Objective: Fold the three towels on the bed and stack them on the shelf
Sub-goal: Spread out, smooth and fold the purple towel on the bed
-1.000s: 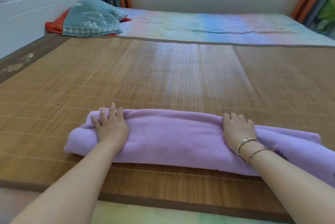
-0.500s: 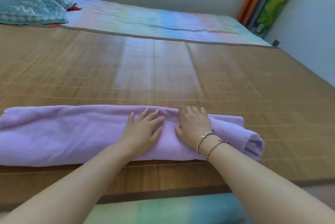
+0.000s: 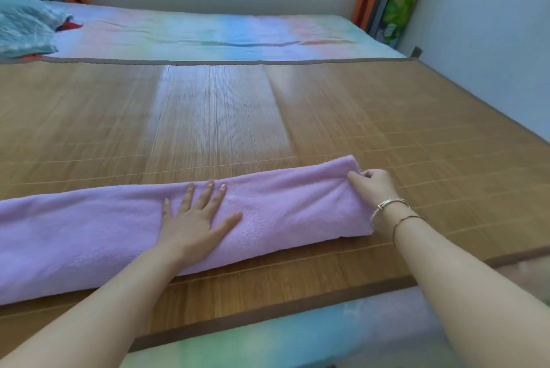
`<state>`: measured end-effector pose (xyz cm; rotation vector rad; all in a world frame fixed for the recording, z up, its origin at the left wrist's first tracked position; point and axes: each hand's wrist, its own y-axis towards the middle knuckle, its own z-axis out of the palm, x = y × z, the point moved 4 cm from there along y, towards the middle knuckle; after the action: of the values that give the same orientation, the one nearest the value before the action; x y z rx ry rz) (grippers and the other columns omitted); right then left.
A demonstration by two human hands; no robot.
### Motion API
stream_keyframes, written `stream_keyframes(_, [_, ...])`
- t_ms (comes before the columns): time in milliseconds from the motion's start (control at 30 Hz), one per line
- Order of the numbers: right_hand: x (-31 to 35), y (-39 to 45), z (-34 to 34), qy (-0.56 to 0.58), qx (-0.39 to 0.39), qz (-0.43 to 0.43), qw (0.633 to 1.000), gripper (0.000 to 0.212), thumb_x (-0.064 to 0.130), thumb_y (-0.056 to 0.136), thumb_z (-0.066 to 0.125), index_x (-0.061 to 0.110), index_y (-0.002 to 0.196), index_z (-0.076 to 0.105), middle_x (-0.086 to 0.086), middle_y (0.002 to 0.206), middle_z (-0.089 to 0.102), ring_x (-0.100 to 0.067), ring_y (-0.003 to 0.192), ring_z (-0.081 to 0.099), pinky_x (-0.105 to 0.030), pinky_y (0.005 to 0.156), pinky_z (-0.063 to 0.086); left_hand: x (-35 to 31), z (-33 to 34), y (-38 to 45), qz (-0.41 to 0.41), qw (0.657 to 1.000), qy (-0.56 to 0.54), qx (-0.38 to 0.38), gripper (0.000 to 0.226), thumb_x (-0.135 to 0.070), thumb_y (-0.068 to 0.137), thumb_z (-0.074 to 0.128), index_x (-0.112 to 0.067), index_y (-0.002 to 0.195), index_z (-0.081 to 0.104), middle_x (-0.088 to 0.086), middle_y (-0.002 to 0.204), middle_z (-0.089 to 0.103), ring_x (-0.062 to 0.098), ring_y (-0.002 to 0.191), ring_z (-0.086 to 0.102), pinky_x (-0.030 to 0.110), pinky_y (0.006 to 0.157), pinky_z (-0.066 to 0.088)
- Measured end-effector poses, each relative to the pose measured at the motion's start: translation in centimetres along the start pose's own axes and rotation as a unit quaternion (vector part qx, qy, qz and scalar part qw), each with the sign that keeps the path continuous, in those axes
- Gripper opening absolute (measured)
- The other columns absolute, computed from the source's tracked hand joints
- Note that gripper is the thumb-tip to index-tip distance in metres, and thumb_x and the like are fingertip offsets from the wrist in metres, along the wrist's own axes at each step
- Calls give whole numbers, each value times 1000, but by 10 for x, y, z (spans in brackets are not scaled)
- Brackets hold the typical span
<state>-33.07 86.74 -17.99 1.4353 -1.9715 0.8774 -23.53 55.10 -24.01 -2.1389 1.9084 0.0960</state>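
Observation:
A lilac towel (image 3: 285,207), folded into a long strip, lies across the bamboo mat (image 3: 387,117) near the bed's front edge; its left end runs out of view. My left hand (image 3: 196,218) presses flat on the towel's middle with fingers spread. My right hand (image 3: 372,184) pinches the towel's right end at its far corner. Two bracelets circle that wrist. A teal towel (image 3: 20,28) lies crumpled at the far left of the bed, over something red.
A pastel rainbow sheet (image 3: 226,34) covers the mattress beyond the mat and shows below its front edge. A pale wall stands at the right. Orange and grey curtains hang at both far corners. No shelf is in view.
My view turned right along the towel. My right hand slid from the middle to the right end and took hold of it. My left hand stayed flat near the middle.

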Motion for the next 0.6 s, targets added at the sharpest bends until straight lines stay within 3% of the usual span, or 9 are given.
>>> stream_keyframes(100, [-23, 2, 16, -100, 30, 9, 995, 18, 24, 87, 53, 11, 76, 58, -7, 73, 56, -25, 75, 50, -28, 65, 33, -6, -2, 2, -15, 999, 27, 6, 92, -88, 66, -4, -47, 147, -10, -19, 156, -18, 18, 146, -18, 58, 113, -9])
stream_keyframes(233, [-31, -4, 15, -85, 20, 15, 996, 24, 33, 90, 50, 10, 96, 56, -8, 92, 56, -24, 83, 46, -26, 70, 30, -35, -10, 2, -10, 1000, 5, -16, 64, -67, 90, 21, -48, 149, 3, -10, 160, -9, 27, 147, -13, 58, 115, -5])
stream_keyframes(367, [-44, -15, 9, -71, 29, 56, 995, 48, 50, 91, 46, 5, 109, 52, -13, 110, 59, -27, 92, 52, -28, 74, 33, -78, -3, 3, 23, 1000, -6, -10, 64, -67, 91, 20, -48, 149, 3, -12, 160, -10, 25, 147, -12, 57, 115, -6])
stream_keyframes(467, [-47, -22, 7, -86, 47, 73, 993, 74, 67, 84, 45, 1, 118, 49, -16, 117, 60, -33, 105, 58, -33, 84, 45, -98, 1, 7, 23, 1000, -10, 6, 71, -75, 86, 18, -48, 149, 2, -14, 159, -12, 23, 147, -14, 58, 113, -9])
stream_keyframes(533, [-47, -29, 10, 2, 119, 130, 984, 77, 73, 78, 47, 7, 118, 52, -15, 114, 62, -32, 101, 62, -40, 86, 52, -102, 4, 8, 13, 1000, -9, 18, 74, -78, 83, 17, -48, 149, 1, -14, 159, -13, 24, 147, -16, 59, 113, -10])
stream_keyframes(600, [-42, -44, 11, 145, 202, 197, 948, 62, 65, 77, 58, 14, 111, 57, -12, 104, 66, -27, 92, 64, -37, 79, 55, -104, 5, 4, 10, 999, -5, 31, 74, -78, 83, 17, -48, 149, 0, -13, 159, -13, 24, 146, -17, 59, 113, -10])
